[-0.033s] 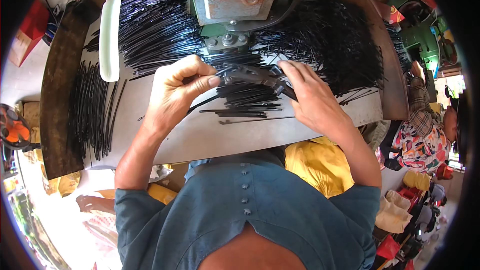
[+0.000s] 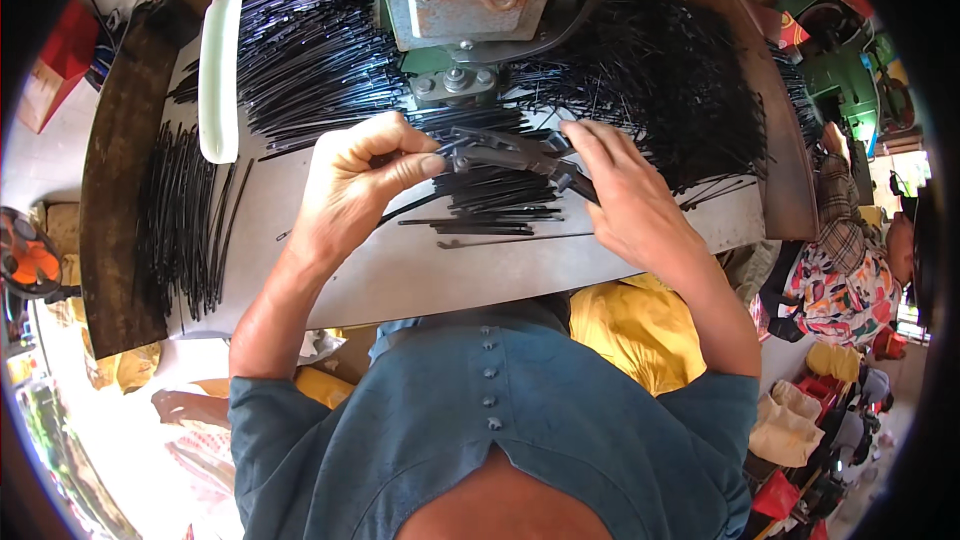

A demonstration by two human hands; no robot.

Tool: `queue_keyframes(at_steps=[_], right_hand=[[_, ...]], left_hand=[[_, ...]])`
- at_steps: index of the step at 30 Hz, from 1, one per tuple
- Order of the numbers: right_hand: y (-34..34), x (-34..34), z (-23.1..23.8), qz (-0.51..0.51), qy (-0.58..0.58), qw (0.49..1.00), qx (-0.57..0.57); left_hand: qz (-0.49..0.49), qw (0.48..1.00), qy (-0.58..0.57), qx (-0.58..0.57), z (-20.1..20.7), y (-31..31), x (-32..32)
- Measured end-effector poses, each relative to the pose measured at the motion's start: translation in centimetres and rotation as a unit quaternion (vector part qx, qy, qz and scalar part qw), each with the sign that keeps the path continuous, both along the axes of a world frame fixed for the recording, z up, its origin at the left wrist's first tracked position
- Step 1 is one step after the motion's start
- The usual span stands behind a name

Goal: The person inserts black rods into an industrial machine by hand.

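Observation:
With thumb and forefinger pinched together, my left hand [image 2: 365, 175] grips the end of a thin black rod [image 2: 412, 206] that slants down to the left under my wrist. My right hand [image 2: 630, 180] is closed around the dark handles of a pair of pliers [image 2: 505, 155]. The pliers' jaws point left and lie right beside my left fingertips, at the rod's end. Whether the jaws touch the rod I cannot tell. Beneath the pliers a bundle of black rods [image 2: 500, 212] rests on the metal worktop [image 2: 430, 275].
A green and grey press [image 2: 455, 80] stands at the far middle. Heaps of black rods lie at the back left [image 2: 310, 60] and right [image 2: 660, 70], with more [image 2: 180, 220] at the left board. A white strip [image 2: 220, 80] hangs at left. Another person [image 2: 850, 270] sits at far right.
Both hands and the pliers have shifted very slightly to the right. Their grips look the same.

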State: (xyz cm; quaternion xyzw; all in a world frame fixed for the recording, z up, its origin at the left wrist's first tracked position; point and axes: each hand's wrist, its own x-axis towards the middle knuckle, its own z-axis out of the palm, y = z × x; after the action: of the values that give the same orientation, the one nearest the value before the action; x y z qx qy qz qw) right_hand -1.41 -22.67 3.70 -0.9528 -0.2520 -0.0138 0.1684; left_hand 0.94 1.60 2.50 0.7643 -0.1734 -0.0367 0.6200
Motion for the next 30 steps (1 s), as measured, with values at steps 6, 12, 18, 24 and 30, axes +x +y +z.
queue_keyframes(at_steps=[6,12,18,24,30], right_hand=[[-2.2,-3.0,0.4,-0.067,0.165,0.984,0.025],[-10.0,-5.9,0.6,-0.059,0.185,0.98,-0.034],[-20.1,-6.2,-3.4,-0.221,0.122,0.965,-0.076],[-20.5,-1.9,-5.1,-0.283,0.022,0.932,-0.224],[-9.4,0.3,-3.3,-0.231,-0.054,0.971,-0.006]], left_hand=[[0.035,0.978,-0.109,0.174,0.7,-1.5,0.7],[0.072,0.992,0.079,0.061,0.9,0.5,1.1],[-0.007,0.981,0.191,-0.04,-1.1,2.5,3.1],[-0.115,0.945,0.255,-0.168,-1.0,-1.3,3.0],[-0.162,0.904,0.332,-0.214,-0.7,-1.4,2.8]])
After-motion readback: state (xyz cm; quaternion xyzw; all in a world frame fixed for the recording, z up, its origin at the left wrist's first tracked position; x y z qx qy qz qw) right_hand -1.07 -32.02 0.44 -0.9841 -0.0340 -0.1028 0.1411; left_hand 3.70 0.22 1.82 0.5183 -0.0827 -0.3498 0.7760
